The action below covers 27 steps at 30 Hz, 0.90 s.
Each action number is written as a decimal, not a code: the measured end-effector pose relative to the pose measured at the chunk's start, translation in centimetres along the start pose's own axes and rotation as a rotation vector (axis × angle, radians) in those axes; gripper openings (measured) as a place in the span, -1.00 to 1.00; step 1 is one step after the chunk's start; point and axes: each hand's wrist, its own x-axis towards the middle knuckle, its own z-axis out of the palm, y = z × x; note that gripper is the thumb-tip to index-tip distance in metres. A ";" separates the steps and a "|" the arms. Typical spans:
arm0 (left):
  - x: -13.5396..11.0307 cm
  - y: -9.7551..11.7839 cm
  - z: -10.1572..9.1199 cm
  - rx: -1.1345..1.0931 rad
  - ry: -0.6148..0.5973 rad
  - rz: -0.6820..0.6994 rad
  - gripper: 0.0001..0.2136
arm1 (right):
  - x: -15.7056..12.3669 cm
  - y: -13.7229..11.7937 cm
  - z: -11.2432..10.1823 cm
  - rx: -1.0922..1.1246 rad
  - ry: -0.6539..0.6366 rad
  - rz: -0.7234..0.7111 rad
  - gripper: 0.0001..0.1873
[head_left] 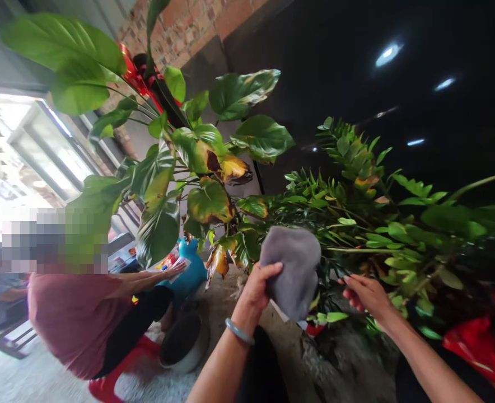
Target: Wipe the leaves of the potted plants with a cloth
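Note:
My left hand (259,291), with a bangle at the wrist, grips a grey cloth (295,271), thumb on top of it. The cloth hangs in front of the dark green foliage. To its right, my right hand (367,296) is closed in a pinch among the leaves. What lies between its fingertips is too small to make out; dark narrow leaves (330,274) are right beside them. A bushy plant with small glossy leaves (402,235) spreads around and behind my right hand. Left of the cloth stands a tall plant with large leaves, some with yellow and brown patches (210,200).
A person in a reddish shirt (73,322) sits on a red stool (124,372) at the left, one hand near a blue object (191,268). A round bucket (183,342) stands on the floor between us. Red wrapping (472,344) is at the lower right.

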 end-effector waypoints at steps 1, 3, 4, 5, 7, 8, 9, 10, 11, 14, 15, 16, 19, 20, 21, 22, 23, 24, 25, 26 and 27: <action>0.5 0.6 0.3 -0.061 0.063 0.050 -0.64 | 0.0 0.0 0.1 0.005 0.004 0.003 -0.78; 1.1 0.6 0.8 -0.121 0.153 0.077 -0.69 | 0.0 0.0 0.3 0.005 -0.002 0.008 -0.79; 1.1 0.0 0.9 -0.109 0.166 0.051 -0.70 | 0.0 0.0 0.3 0.000 -0.010 0.009 -0.79; 1.1 -0.9 0.9 -0.072 0.156 0.000 -0.71 | -0.1 -0.1 0.3 -0.014 -0.014 0.011 -0.79; 0.5 -3.2 0.4 0.032 0.086 -0.145 -0.70 | -0.1 0.0 0.2 -0.062 -0.003 0.008 -0.79; 0.2 -4.3 0.1 0.075 0.048 -0.214 -0.70 | -0.1 0.0 0.0 -0.092 0.007 0.004 -0.79; -0.2 -5.2 -0.3 0.100 0.019 -0.267 -0.69 | -0.1 0.1 -0.2 -0.119 0.015 0.001 -0.79; -0.4 -5.8 -0.6 0.110 0.003 -0.305 -0.68 | 0.0 0.2 -0.3 -0.139 0.016 -0.002 -0.79; -0.6 -5.9 -0.8 0.109 0.000 -0.324 -0.68 | 0.1 0.3 -0.5 -0.153 0.011 -0.003 -0.79; -0.4 -4.2 -0.6 0.051 0.049 -0.252 -0.69 | 0.7 0.9 -0.8 -0.162 -0.041 0.018 -0.78; -0.1 -3.2 -0.2 0.018 0.077 -0.202 -0.70 | 0.9 1.1 -0.8 -0.151 -0.068 0.021 -0.77; 0.2 -2.1 0.2 -0.020 0.106 -0.147 -0.72 | 1.0 1.3 -0.8 -0.139 -0.094 0.022 -0.77; 0.7 -0.4 1.2 -0.108 0.147 -0.034 -0.75 | 1.2 1.6 -0.6 -0.113 -0.138 0.018 -0.75; 0.7 -0.5 1.3 -0.114 0.142 -0.028 -0.76 | 1.2 1.6 -0.5 -0.114 -0.135 0.017 -0.75; 0.6 -1.0 1.3 -0.107 0.135 -0.043 -0.77 | 1.2 1.6 -0.4 -0.118 -0.132 0.019 -0.75; 0.5 -1.8 1.1 -0.087 0.125 -0.082 -0.77 | 1.1 1.5 -0.4 -0.122 -0.124 0.023 -0.77; 0.2 -2.7 0.8 -0.061 0.121 -0.140 -0.78 | 1.1 1.4 -0.3 -0.127 -0.112 0.025 -0.79; 0.0 -3.6 0.5 -0.035 0.122 -0.206 -0.78 | 1.1 1.4 -0.3 -0.131 -0.099 0.024 -0.80; -0.3 -4.3 0.2 -0.014 0.126 -0.268 -0.79 | 1.1 1.3 -0.3 -0.134 -0.087 0.023 -0.82; -0.6 -4.7 -0.1 -0.002 0.129 -0.314 -0.80 | 1.1 1.3 -0.3 -0.138 -0.078 0.023 -0.83; -0.8 -4.7 -0.2 -0.002 0.132 -0.338 -0.81 | 1.0 1.3 -0.3 -0.142 -0.069 0.026 -0.83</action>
